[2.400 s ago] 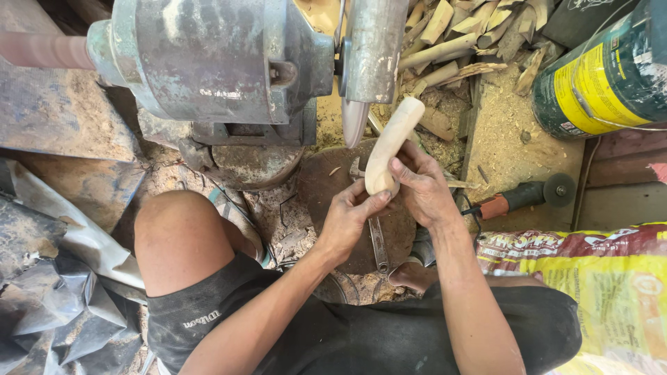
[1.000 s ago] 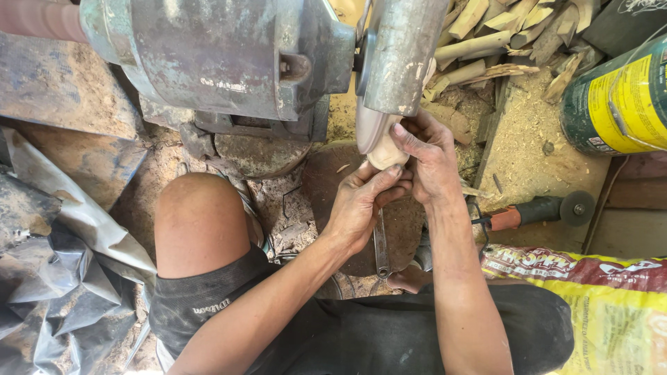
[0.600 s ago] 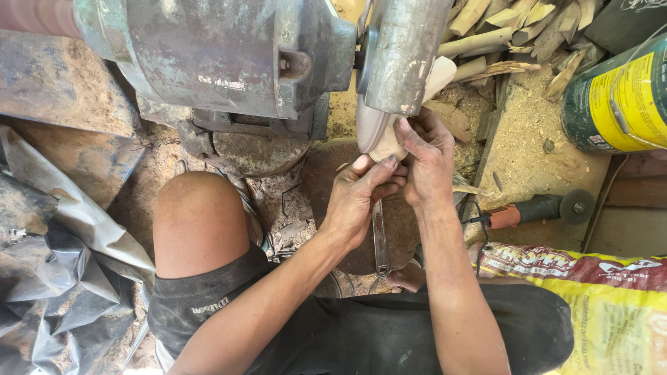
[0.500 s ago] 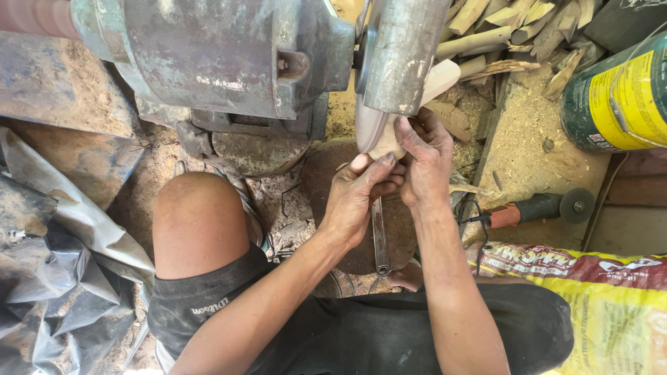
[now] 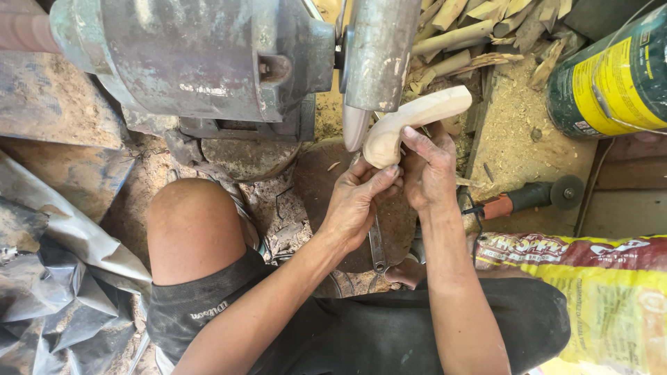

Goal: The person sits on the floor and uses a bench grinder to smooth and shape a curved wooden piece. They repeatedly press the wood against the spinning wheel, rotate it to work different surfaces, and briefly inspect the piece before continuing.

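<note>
A pale carved piece of wood (image 5: 410, 121), curved like a handle, is held in both my hands. My left hand (image 5: 359, 201) grips its lower rounded end from below. My right hand (image 5: 427, 170) holds it from the right, thumb on the wood. The rounded end rests against the lower edge of the grey grinding wheel (image 5: 365, 104), which is mounted on a large grey-green motor (image 5: 194, 59) in front of me.
My bare left knee (image 5: 191, 222) is raised below the motor. An angle grinder with an orange handle (image 5: 528, 198) lies at the right. Wood offcuts (image 5: 479, 28) and sawdust lie behind. A green and yellow can (image 5: 611, 69) and a yellow printed sack (image 5: 604, 292) sit right.
The wood piece has been drawn out from behind the wheel and turned, so its long end now points right. Both hands shifted slightly lower with it.
</note>
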